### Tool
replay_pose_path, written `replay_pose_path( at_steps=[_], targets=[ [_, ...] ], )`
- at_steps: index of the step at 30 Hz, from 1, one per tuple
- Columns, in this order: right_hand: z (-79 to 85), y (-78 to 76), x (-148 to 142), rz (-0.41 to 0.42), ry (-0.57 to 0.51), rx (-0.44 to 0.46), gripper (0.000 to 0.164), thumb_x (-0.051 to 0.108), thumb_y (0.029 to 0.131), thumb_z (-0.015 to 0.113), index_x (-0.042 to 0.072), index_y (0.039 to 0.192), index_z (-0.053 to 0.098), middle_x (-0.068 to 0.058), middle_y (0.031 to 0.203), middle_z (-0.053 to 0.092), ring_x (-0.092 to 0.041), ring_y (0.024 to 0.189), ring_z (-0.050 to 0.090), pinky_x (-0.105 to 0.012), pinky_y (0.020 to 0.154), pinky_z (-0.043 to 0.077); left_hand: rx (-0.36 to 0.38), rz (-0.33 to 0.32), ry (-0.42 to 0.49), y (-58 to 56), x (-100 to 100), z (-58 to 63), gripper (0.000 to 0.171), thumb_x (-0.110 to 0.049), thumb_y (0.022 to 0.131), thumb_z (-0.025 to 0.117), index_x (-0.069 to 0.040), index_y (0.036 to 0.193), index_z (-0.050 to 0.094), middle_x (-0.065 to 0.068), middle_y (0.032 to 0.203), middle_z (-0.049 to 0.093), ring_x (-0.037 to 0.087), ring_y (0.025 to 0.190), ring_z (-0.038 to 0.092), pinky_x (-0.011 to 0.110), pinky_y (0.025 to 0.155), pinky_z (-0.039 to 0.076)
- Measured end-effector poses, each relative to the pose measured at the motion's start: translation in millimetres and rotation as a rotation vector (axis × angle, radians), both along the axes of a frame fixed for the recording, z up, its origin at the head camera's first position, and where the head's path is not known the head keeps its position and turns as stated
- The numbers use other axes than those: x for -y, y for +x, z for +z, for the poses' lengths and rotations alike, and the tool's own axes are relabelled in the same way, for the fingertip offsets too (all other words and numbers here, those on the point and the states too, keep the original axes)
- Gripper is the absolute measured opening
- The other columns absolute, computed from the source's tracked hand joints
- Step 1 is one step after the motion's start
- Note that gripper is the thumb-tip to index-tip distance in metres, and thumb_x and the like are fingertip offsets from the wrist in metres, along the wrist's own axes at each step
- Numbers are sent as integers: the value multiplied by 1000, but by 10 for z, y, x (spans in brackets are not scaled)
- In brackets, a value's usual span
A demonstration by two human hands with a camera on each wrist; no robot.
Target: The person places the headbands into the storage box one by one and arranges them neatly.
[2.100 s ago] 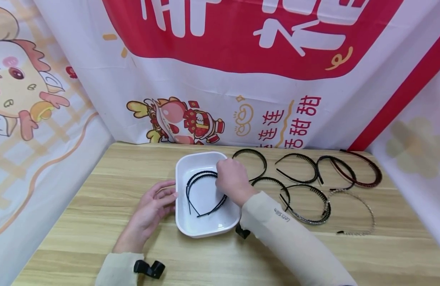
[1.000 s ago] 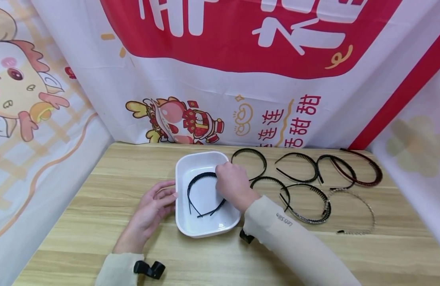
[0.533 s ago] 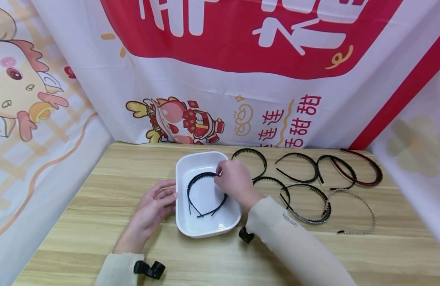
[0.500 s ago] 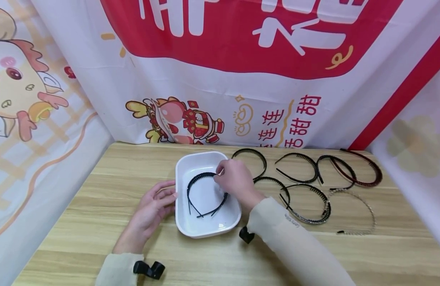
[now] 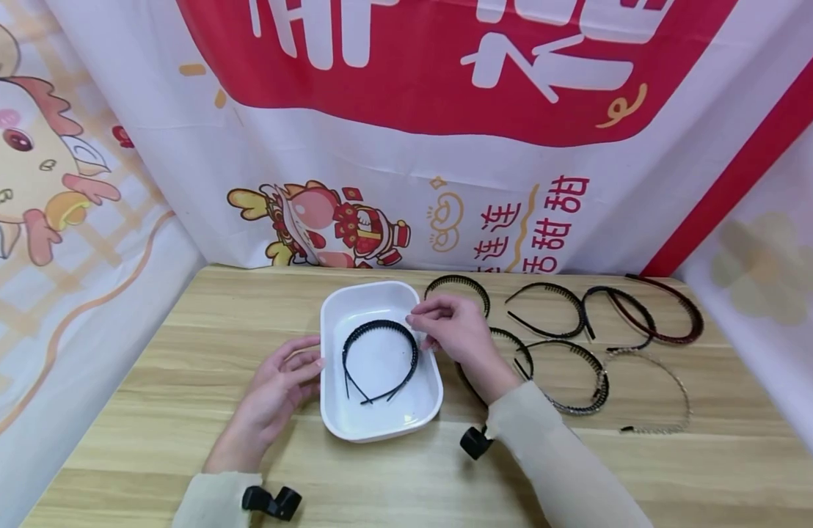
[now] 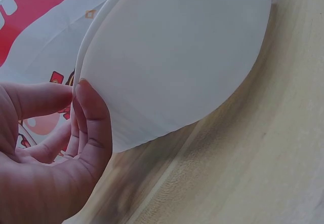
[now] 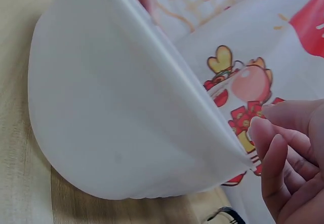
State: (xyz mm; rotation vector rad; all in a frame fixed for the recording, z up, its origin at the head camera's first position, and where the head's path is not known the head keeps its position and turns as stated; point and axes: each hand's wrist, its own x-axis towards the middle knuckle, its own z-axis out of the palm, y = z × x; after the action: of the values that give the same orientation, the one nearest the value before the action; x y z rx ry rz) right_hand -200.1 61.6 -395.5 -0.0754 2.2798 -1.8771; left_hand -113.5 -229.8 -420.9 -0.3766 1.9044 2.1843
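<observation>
In the head view, a white plastic tub (image 5: 334, 422) stands on the wooden table. Inside it lie black toothed headbands (image 5: 378, 323), one nested against another, their thin ends crossing near the front. My left hand (image 5: 279, 389) rests against the tub's left side, thumb and fingertips at the rim; the left wrist view shows these fingers (image 6: 93, 127) against the outer wall. Over the tub's right rim hovers my right hand (image 5: 456, 330), loosely bent and holding nothing. In the right wrist view a small gap shows between its thumb and fingers (image 7: 273, 168).
To the right lie several more headbands: a black one (image 5: 458, 278) behind my right hand, a black one (image 5: 574, 301), a dark red one (image 5: 693, 319) and a clear beaded one (image 5: 685, 403). A printed cloth (image 5: 380, 161) hangs at the table's back edge.
Inside the tub, the headbands have come closer together. My right hand has let go of them and drawn back to the right, over the rim. My left hand stays at the tub.
</observation>
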Motion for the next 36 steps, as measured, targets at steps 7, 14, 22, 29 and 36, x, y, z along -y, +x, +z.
replay_pose_path(
  at_steps=[7, 14, 22, 29, 36],
  targets=[
    [-16, 121, -215, -51, -72, 22, 19, 14, 92, 85, 7, 108, 79, -5, 90, 78, -18, 61, 67, -26, 56, 56, -16, 3, 23, 15, -9, 0, 53, -6, 102, 69, -12, 152, 50, -8, 111, 72, 12, 103, 69, 27, 90, 60],
    [-58, 180, -496, -65, -15, 2, 23, 15, 95, 82, 4, 114, 77, -14, 97, 79, -17, 62, 70, -26, 59, 61, -30, 5, 25, 22, 4, -13, 51, -5, 103, 68, -12, 150, 51, -8, 111, 72, 12, 102, 69, 27, 88, 60],
    [-119, 285, -858, -114, -10, 10, 26, 16, 96, 81, 3, 117, 75, -7, 95, 80, -17, 66, 72, -31, 64, 65, -31, 0, 20, 11, -10, -10, 52, -6, 103, 68, -12, 151, 50, -8, 112, 71, 12, 103, 69, 28, 88, 60],
    [-139, 373, -1164, -175, -11, 46, 32, 21, 98, 81, 1, 121, 72, -1, 93, 79, -13, 66, 71, -29, 62, 63, -27, -2, 23, 9, -14, -27, 50, -5, 103, 68, -13, 150, 51, -8, 112, 72, 11, 101, 69, 27, 87, 59],
    [-212, 421, -1431, -225, 30, 84, 34, 25, 99, 80, 4, 124, 73, 2, 91, 79, -13, 66, 71, -27, 61, 62, -17, 13, 17, 5, -25, -21, 50, -7, 103, 69, -13, 149, 51, -7, 113, 72, 11, 101, 70, 27, 88, 60]
  ],
)
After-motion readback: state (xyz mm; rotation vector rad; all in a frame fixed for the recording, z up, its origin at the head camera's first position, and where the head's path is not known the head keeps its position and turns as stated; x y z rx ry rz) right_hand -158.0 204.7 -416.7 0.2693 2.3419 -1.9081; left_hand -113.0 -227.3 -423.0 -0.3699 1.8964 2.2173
